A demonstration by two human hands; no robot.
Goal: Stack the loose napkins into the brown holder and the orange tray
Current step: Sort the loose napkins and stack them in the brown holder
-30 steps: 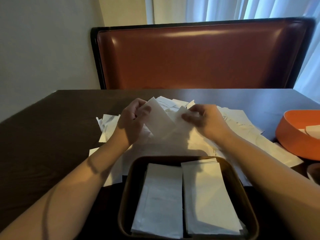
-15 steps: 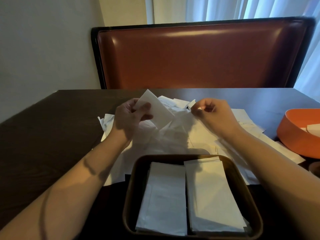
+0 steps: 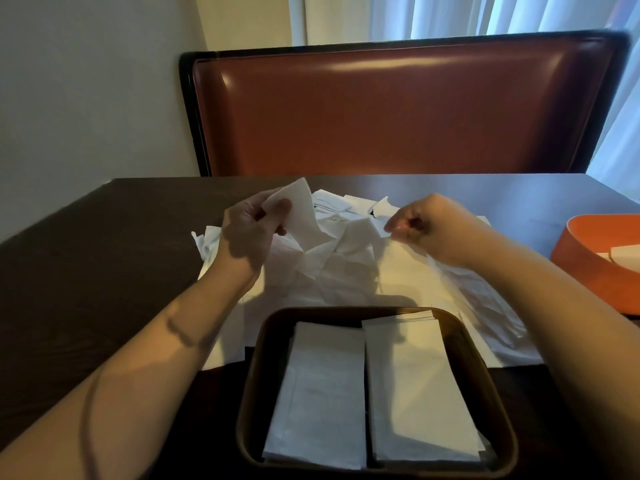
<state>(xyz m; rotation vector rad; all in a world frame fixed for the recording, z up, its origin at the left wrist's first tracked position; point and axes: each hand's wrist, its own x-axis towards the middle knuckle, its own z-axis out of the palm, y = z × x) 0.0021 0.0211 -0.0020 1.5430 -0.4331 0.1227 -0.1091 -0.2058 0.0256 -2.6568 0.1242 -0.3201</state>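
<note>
Napkins (image 3: 346, 265) heaped behind brown holder (image 3: 460, 344); left hand (image 3: 247, 230) and right hand (image 3: 429, 226) each pinch one.

The round orange plastic tray (image 3: 588, 271) is cut off by the right edge, so only its left wall and a corner of the white napkins inside show. The near rim of the brown rounded-square holder (image 3: 498, 403) runs out at the bottom edge. The heap of loose white paper napkins (image 3: 346, 271) hides the dark wooden desk (image 3: 104, 254) beneath it, and both forearms cover parts of the heap. Whether the right hand (image 3: 436, 230) pinches a napkin corner cannot be told.
</note>
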